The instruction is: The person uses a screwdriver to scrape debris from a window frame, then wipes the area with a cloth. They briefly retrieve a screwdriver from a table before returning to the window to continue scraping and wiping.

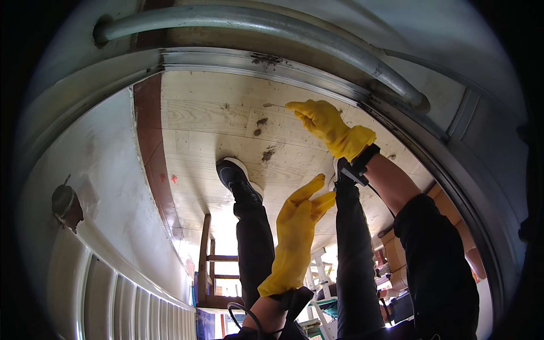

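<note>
Both hands wear yellow rubber gloves. My left hand (299, 229) is low in the middle of the view, between my legs, its fingers spread and nothing seen in them. Higher and to the right, my right hand (321, 121) is above the tiled floor (204, 114) near the metal door track (314, 78). Its index finger points left and the other fingers are curled; whether it pinches something small cannot be told. Dark dirt clumps (268, 154) lie on the floor between my shoe and the right hand. More dark dirt (267, 59) sits on the track.
A metal pipe (263, 19) crosses beyond the track. A white wall (102, 157) and a ribbed radiator-like white panel (123, 297) flank the left. A wooden stool or chair (206, 255) stands behind my dark shoe (236, 174). Cardboard boxes (393, 255) and a stepladder (318, 272) are at the lower right.
</note>
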The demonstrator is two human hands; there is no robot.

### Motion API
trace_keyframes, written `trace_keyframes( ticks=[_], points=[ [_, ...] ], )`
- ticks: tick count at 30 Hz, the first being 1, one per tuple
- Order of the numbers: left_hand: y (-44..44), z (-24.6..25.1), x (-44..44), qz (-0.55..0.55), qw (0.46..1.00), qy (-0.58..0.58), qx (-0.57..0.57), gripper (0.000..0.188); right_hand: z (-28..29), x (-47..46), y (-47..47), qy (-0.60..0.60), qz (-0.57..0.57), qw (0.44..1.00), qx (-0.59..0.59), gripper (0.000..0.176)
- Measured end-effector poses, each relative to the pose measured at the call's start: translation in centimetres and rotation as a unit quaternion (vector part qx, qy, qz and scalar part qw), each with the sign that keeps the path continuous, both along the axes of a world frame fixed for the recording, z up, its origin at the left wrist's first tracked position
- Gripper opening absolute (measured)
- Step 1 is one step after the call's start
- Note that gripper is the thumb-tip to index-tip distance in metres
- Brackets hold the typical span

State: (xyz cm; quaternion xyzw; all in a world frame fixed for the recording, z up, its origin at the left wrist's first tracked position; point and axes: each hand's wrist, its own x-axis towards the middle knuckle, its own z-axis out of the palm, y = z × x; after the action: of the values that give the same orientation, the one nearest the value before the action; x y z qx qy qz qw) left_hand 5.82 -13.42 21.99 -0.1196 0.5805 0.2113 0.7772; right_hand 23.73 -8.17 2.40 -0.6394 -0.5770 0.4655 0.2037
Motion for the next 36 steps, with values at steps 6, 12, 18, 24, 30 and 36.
trace_keyframes(
  ticks=[6,12,18,24,30,36],
  points=[
    [0.2,0.0,-1.3,0.04,0.999,-0.025,0.024,0.039,-0.4,1.2,1.7,-0.158,-0.063,0.975,0.147,0.038],
    [0.3,0.0,-2.3,0.061,0.996,-0.044,0.05,0.037,-2.5,2.0,5.2,-0.332,0.059,0.927,0.163,0.037],
    [0.0,-0.1,-3.1,0.077,0.994,-0.055,0.051,0.037,-5.8,0.7,6.4,-0.291,0.012,0.944,0.152,0.026],
    [-0.1,-0.2,-3.4,0.08,0.993,-0.064,0.06,0.037,-5.7,0.4,6.1,-0.11,-0.11,0.985,0.077,0.024],
    [0.0,-0.3,-3.0,0.074,0.994,-0.058,0.058,0.037,-3.2,0.7,6.9,0.076,-0.214,0.967,-0.112,0.025],
    [0.0,-0.3,-2.8,0.069,0.994,-0.054,0.059,0.037,-2.0,-0.6,4.5,-0.019,-0.145,0.989,0.026,0.027]
  ],
)
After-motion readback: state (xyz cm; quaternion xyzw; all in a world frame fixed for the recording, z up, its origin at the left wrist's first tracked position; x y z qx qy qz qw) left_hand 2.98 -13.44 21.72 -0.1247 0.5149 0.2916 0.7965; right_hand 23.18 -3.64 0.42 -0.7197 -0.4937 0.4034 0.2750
